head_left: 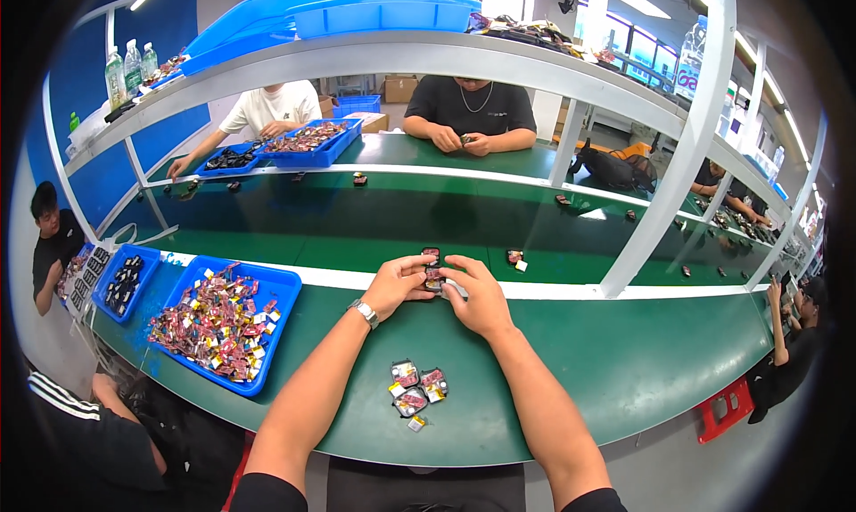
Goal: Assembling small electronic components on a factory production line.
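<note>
Small black cases (434,281) with red circuit boards inside stand in a short row at the white rail, straight ahead of me. My left hand (397,285) grips this row from the left, fingers bent along its side. From the right, my right hand (480,300) closes on the same row with thumb and fingers. The fingers partly hide the cases. Nearer, between my forearms, three similar open black cases (410,401) lie together with red boards and white parts in them. Beside them is a loose silver-and-yellow battery cell (416,425).
A blue tray (291,285) heaped with red boards and battery cells stands left; a smaller blue tray (153,264) holds black parts. Behind the white rail (553,291), a green belt (428,210) carries scattered units. A metal post (664,191) rises right. Co-workers sit opposite and alongside.
</note>
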Demonstrator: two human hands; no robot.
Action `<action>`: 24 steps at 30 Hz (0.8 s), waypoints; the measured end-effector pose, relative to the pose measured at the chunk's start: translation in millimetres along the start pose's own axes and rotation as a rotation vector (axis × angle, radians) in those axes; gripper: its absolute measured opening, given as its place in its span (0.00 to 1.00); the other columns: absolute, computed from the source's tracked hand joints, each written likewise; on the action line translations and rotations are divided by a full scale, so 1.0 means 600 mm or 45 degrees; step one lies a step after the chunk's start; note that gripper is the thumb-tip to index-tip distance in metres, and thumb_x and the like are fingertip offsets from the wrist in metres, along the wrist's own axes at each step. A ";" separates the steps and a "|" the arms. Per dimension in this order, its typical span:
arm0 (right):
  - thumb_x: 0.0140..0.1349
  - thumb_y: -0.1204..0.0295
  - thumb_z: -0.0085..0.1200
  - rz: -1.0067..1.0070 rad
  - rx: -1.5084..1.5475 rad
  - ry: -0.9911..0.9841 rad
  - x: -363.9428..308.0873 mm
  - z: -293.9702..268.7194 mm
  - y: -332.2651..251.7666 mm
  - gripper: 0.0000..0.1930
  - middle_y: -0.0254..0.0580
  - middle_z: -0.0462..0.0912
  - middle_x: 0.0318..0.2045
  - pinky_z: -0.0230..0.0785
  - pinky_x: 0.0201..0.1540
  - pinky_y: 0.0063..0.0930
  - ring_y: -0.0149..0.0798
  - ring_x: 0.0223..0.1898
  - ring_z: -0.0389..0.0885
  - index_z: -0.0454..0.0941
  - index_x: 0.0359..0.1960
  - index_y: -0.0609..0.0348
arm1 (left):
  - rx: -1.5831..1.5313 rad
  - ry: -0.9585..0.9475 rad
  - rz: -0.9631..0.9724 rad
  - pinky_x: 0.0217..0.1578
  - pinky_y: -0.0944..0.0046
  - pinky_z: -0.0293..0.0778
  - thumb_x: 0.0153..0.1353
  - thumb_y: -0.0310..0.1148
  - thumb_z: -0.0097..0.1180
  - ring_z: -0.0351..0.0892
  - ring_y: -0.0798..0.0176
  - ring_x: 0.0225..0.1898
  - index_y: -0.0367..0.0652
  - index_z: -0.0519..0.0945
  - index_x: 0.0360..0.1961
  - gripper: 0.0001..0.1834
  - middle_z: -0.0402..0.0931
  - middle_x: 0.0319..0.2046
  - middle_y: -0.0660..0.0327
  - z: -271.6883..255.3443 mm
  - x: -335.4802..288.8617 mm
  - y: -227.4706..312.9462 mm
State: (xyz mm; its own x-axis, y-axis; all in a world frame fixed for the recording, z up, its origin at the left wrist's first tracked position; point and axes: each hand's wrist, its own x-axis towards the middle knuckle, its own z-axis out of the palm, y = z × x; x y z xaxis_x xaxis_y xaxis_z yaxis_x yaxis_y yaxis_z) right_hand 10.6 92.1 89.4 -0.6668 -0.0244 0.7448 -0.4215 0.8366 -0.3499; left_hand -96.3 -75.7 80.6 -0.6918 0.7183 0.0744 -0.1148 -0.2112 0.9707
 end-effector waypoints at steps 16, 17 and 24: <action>0.48 0.77 0.59 -0.150 -0.289 -0.007 -0.003 0.002 0.014 0.13 0.36 0.78 0.45 0.73 0.42 0.35 0.41 0.44 0.77 0.79 0.38 0.53 | -0.020 0.036 -0.047 0.50 0.59 0.81 0.66 0.21 0.47 0.80 0.60 0.49 0.34 0.70 0.54 0.15 0.77 0.49 0.52 0.042 -0.002 -0.008; 0.48 0.76 0.59 -0.169 -0.281 -0.023 -0.003 0.002 0.015 0.13 0.36 0.77 0.45 0.73 0.43 0.35 0.41 0.45 0.77 0.78 0.38 0.53 | -0.019 0.042 -0.050 0.50 0.59 0.81 0.66 0.21 0.47 0.80 0.60 0.49 0.34 0.70 0.54 0.15 0.77 0.49 0.52 0.044 -0.003 -0.008; 0.49 0.75 0.59 -0.170 -0.301 -0.061 -0.003 -0.002 0.017 0.11 0.36 0.77 0.45 0.73 0.43 0.36 0.40 0.45 0.77 0.78 0.37 0.53 | 0.015 0.077 -0.057 0.50 0.61 0.81 0.67 0.20 0.45 0.81 0.61 0.47 0.35 0.69 0.54 0.15 0.78 0.47 0.53 0.050 -0.001 -0.010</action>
State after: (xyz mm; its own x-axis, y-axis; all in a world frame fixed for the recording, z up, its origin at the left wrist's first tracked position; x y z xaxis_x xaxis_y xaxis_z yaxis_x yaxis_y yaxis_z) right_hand 8.3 101.1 85.1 -0.6457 -0.1640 0.7458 -0.3560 0.9287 -0.1039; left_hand -73.5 -55.0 81.8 -0.7278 0.6856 0.0177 -0.1380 -0.1716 0.9755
